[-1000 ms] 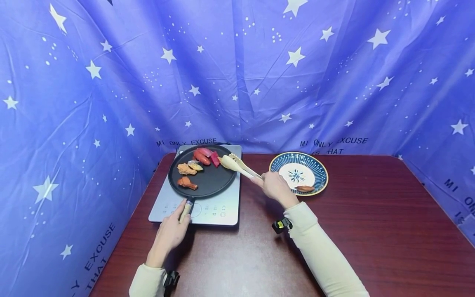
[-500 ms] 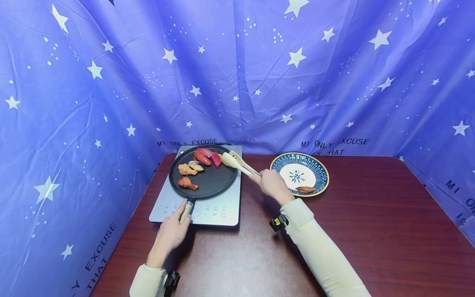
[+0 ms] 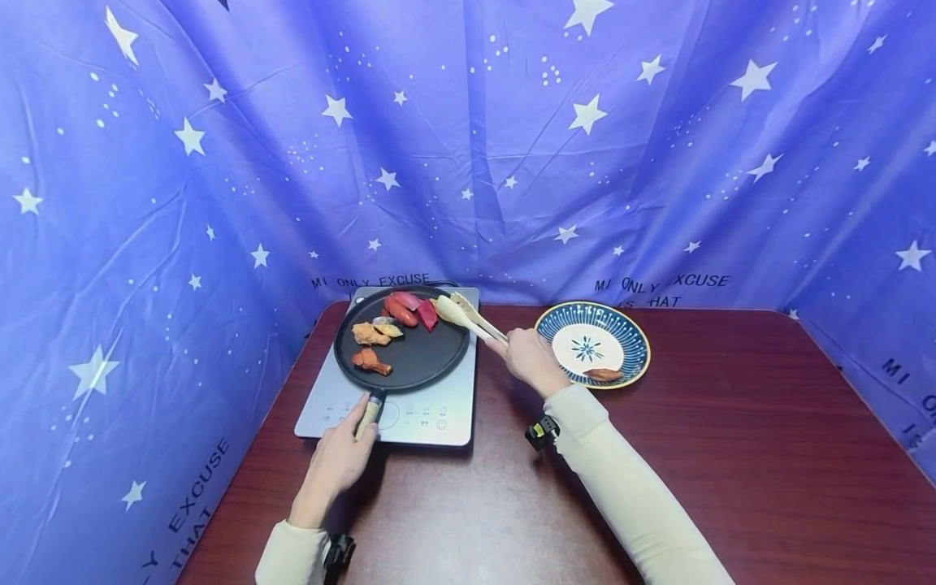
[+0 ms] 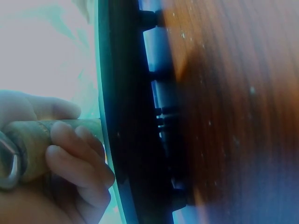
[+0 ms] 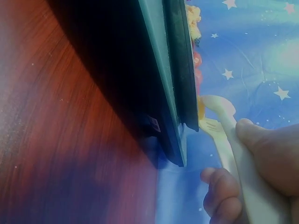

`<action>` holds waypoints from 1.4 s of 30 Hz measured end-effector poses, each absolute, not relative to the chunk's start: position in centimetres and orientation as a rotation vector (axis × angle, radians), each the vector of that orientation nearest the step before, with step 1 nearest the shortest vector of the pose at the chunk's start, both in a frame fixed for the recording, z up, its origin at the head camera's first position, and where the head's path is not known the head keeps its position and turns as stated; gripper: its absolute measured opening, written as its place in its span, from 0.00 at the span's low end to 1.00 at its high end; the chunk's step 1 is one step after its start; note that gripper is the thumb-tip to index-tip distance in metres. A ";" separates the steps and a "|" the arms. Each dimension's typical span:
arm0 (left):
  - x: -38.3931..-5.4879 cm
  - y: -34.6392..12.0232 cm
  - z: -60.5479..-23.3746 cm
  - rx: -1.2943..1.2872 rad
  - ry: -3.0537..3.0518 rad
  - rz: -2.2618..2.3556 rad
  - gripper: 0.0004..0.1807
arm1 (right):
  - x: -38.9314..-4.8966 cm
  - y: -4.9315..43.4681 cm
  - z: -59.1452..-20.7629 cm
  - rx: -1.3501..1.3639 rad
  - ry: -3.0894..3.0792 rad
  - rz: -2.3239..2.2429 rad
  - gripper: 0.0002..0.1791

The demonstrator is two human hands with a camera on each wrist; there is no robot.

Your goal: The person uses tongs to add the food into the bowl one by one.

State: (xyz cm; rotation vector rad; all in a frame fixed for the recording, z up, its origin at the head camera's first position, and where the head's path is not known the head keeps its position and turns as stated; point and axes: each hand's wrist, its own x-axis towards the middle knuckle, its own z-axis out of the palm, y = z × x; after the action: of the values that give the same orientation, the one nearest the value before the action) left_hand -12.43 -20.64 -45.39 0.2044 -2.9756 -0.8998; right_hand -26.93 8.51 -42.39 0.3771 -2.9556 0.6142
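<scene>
My left hand (image 3: 340, 455) holds the handle (image 3: 369, 414) of a round black frying pan (image 3: 417, 361), its fingers curled round it in the left wrist view. The pan stands on a silver induction cooktop (image 3: 322, 422). My right hand (image 3: 537, 359) grips pale tongs (image 3: 455, 314), whose tips reach over the pan's right rim. A small yellow-orange piece (image 5: 201, 109) shows at the tips in the right wrist view; whether they pinch it I cannot tell. In the pan lie a chicken drumstick (image 3: 371, 362), a fried piece (image 3: 370, 334), red sausages (image 3: 400, 309) and a dark red piece (image 3: 427, 315).
A blue-and-white patterned plate (image 3: 636, 349) with a yellow rim stands right of the cooktop, with a brown food piece (image 3: 604, 374) on it. The reddish-brown wooden table (image 3: 746, 439) extends to the right and front. A blue star-printed curtain (image 3: 468, 162) hangs behind and at both sides.
My right hand and forearm have shifted a little to the left, while the tongs' tips stay near the pan's right rim. The left hand keeps its hold on the handle.
</scene>
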 end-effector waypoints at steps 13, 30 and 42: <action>-12.5 -20.6 -45.5 0.202 -2.968 -0.896 0.30 | -27.3 7.0 -42.2 0.315 -2.964 0.547 0.30; -12.5 -20.7 -45.6 0.191 -2.954 -0.909 0.30 | -28.6 6.0 -42.2 0.252 -3.005 0.579 0.29; -12.6 -20.8 -45.6 0.210 -2.967 -0.901 0.30 | -29.1 5.2 -42.4 0.288 -2.998 0.559 0.30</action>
State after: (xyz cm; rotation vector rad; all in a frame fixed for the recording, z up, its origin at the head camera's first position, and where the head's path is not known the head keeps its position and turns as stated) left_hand -12.59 -20.79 -45.62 0.2101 -2.9665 -0.9012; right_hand -29.06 5.23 -42.40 0.2875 -2.9977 0.5589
